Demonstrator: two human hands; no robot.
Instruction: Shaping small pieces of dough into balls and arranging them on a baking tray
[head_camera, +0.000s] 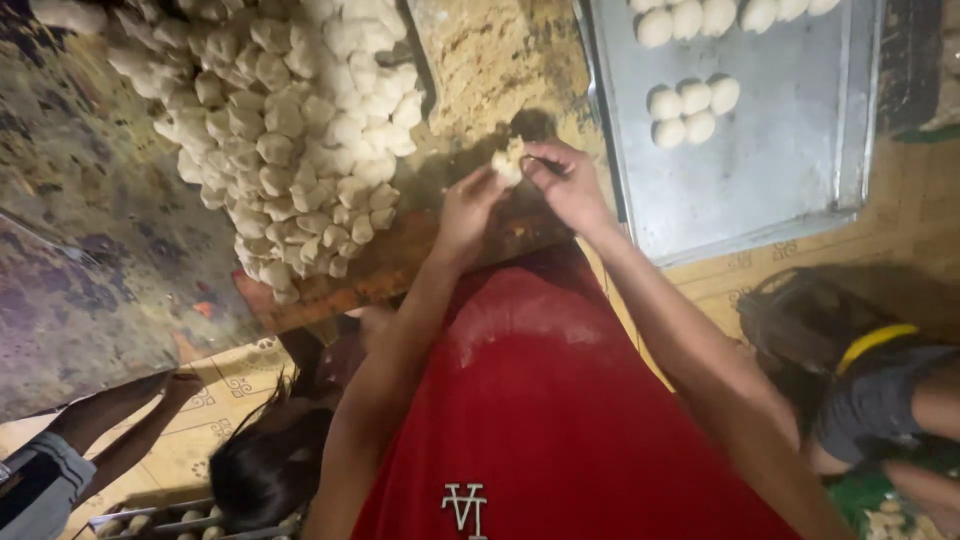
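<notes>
Head view: both hands are shaping one dough piece (508, 160) at the board's edge.
Left hand (468, 208) and right hand (570, 182) are pinching closed around it, between the dough heap (290, 120) and metal tray (760, 190); seemingly mid-shaping, needing gentle, even rolling pressure.

place: small bakery; signs: dough heap (285, 130) on counter (490, 60); metal tray (780, 180) of dough balls (690, 110)

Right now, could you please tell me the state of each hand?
Left hand: closed on the small pale dough piece.
Right hand: pinching the same dough piece.
</notes>
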